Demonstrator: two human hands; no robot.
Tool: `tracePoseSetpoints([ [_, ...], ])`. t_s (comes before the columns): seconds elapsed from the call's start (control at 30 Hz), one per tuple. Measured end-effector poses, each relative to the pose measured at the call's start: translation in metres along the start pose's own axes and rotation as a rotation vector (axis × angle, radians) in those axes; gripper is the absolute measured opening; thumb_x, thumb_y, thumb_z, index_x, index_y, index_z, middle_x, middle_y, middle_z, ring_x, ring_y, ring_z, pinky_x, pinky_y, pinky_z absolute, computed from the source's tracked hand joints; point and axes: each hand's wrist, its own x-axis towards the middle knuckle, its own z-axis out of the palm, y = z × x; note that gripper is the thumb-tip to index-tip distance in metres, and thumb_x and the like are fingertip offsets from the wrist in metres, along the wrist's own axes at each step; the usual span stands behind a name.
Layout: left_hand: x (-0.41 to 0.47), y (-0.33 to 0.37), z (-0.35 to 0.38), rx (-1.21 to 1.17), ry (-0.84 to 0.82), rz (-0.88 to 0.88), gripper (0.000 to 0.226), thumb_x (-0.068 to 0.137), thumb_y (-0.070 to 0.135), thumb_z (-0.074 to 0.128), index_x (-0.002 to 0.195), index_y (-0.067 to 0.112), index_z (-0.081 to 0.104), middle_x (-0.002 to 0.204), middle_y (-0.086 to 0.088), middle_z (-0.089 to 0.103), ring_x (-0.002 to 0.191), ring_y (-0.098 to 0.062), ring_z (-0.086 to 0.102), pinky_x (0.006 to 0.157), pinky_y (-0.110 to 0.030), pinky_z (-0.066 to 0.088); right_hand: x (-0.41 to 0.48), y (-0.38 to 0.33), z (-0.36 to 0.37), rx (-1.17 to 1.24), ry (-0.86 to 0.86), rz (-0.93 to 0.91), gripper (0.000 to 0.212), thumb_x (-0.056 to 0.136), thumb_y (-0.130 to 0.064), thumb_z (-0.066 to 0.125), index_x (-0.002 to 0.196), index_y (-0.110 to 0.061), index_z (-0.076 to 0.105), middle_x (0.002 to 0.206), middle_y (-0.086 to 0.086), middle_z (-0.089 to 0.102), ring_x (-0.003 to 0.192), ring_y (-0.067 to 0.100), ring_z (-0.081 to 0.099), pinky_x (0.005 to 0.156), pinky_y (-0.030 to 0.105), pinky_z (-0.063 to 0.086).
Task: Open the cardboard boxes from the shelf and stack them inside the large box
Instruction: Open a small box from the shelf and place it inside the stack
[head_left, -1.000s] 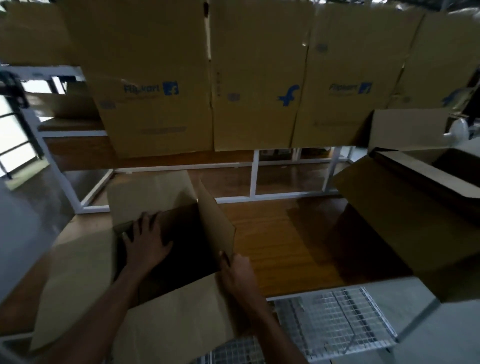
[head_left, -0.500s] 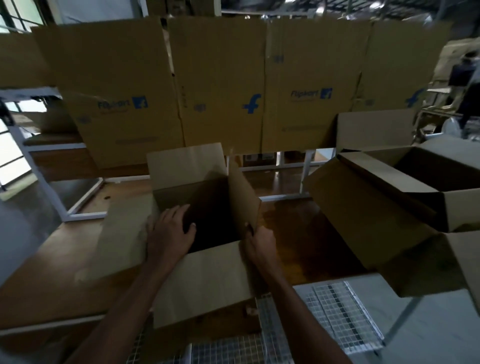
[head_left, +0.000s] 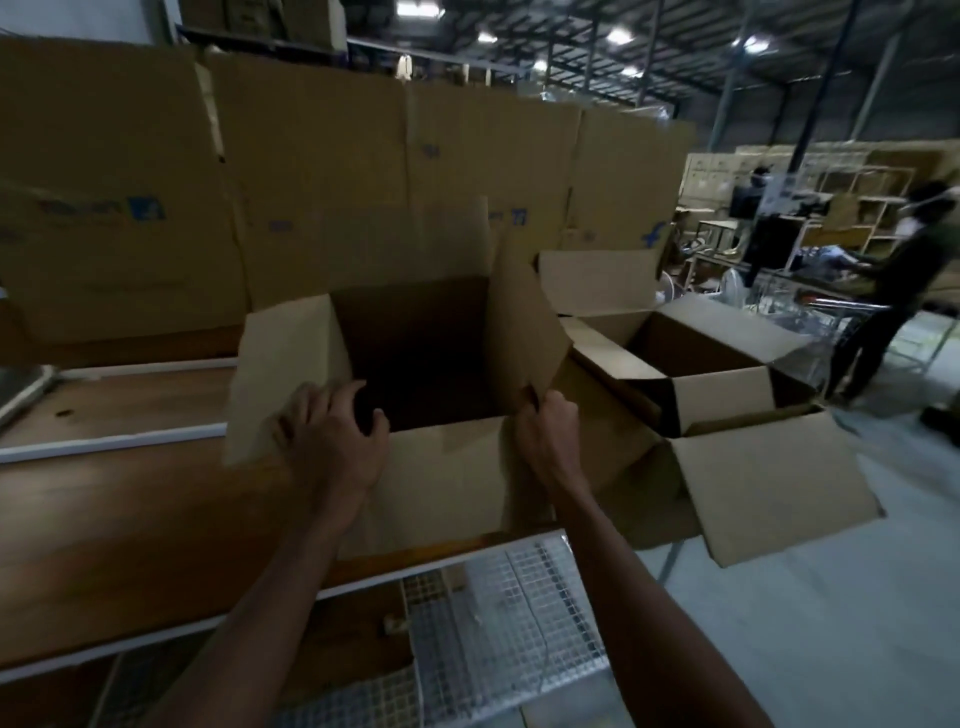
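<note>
1. The cardboard box (head_left: 447, 467) is plain brown corrugated board, rectangular. It stands open at the frame's centre on a smooth wooden shelf board (head_left: 130, 509), with four flaps splayed out.
2. The left hand (head_left: 332, 441) grips the box's near-left corner, fingers curled over the rim at the left flap.
3. The right hand (head_left: 545, 441) clasps the near-right corner at the base of the right flap.
4. Inside the box only dark walls show.
5. At 3 o'clock sits the large box (head_left: 727, 395), same matte board, flaps open, just beside the held one. Its hollow is too dark to read.
6. At 12 o'clock, flattened cartons (head_left: 311, 182) with blue print stand upright.
7. At 6 o'clock lies a wire mesh rack (head_left: 498, 623).
</note>
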Motion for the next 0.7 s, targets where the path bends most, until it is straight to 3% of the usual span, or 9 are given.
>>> tracePoseSetpoints([
  [0.07, 0.008, 0.037, 0.001, -0.016, 0.028, 0.012, 0.044, 0.092, 0.045, 0.063, 0.132, 0.029, 0.062, 0.141, 0.0, 0.06, 0.146, -0.029, 0.032, 0.118, -0.06, 0.022, 0.017, 0.004, -0.032, 0.005, 0.051, -0.053, 0.038, 0.106, -0.019, 0.05, 0.068, -0.022, 0.049, 0.068, -0.002, 0.055, 0.059, 0.016, 0.055, 0.046, 0.019, 0.038],
  [0.27, 0.041, 0.16, 0.023, -0.092, 0.061, 0.099, 0.051, 0.094, 0.045, 0.058, 0.144, 0.033, 0.054, 0.155, 0.007, 0.048, 0.155, -0.025, 0.019, 0.122, -0.063, 0.008, 0.102, 0.027, -0.12, 0.073, 0.213, -0.144, 0.043, 0.106, -0.026, 0.05, 0.064, -0.015, 0.054, 0.066, 0.004, 0.058, 0.059, 0.018, 0.057, 0.05, 0.029, 0.042],
  [0.37, 0.056, 0.233, 0.038, -0.163, 0.111, 0.14, 0.051, 0.094, 0.04, 0.057, 0.144, 0.033, 0.053, 0.158, 0.008, 0.045, 0.156, -0.025, 0.016, 0.123, -0.062, 0.005, 0.15, 0.049, -0.172, 0.118, 0.225, -0.228, 0.043, 0.105, -0.02, 0.051, 0.063, -0.015, 0.054, 0.065, 0.007, 0.059, 0.055, 0.016, 0.055, 0.049, 0.029, 0.041],
  [0.47, 0.073, 0.311, 0.048, -0.193, 0.179, 0.165, 0.055, 0.09, 0.038, 0.059, 0.145, 0.034, 0.053, 0.157, 0.006, 0.046, 0.155, -0.025, 0.02, 0.123, -0.063, 0.004, 0.193, 0.073, -0.22, 0.148, 0.221, -0.284, 0.038, 0.103, -0.016, 0.046, 0.065, -0.016, 0.05, 0.065, 0.0, 0.054, 0.055, -0.002, 0.053, 0.048, 0.01, 0.033],
  [0.6, 0.089, 0.387, 0.062, -0.073, 0.206, 0.233, 0.051, 0.087, 0.036, 0.059, 0.138, 0.036, 0.058, 0.155, 0.005, 0.048, 0.155, -0.027, 0.021, 0.121, -0.068, 0.001, 0.239, 0.099, -0.264, 0.212, 0.234, -0.27, 0.028, 0.104, -0.018, 0.044, 0.076, -0.018, 0.049, 0.075, -0.008, 0.051, 0.066, -0.001, 0.048, 0.054, 0.009, 0.036],
  [0.7, 0.098, 0.418, 0.07, -0.068, 0.266, 0.243, 0.045, 0.088, 0.034, 0.06, 0.133, 0.035, 0.061, 0.154, 0.006, 0.05, 0.155, -0.027, 0.02, 0.121, -0.068, 0.001, 0.264, 0.102, -0.287, 0.24, 0.292, -0.302, 0.037, 0.105, -0.017, 0.047, 0.069, -0.023, 0.045, 0.07, -0.008, 0.049, 0.062, 0.0, 0.045, 0.051, 0.009, 0.036],
])
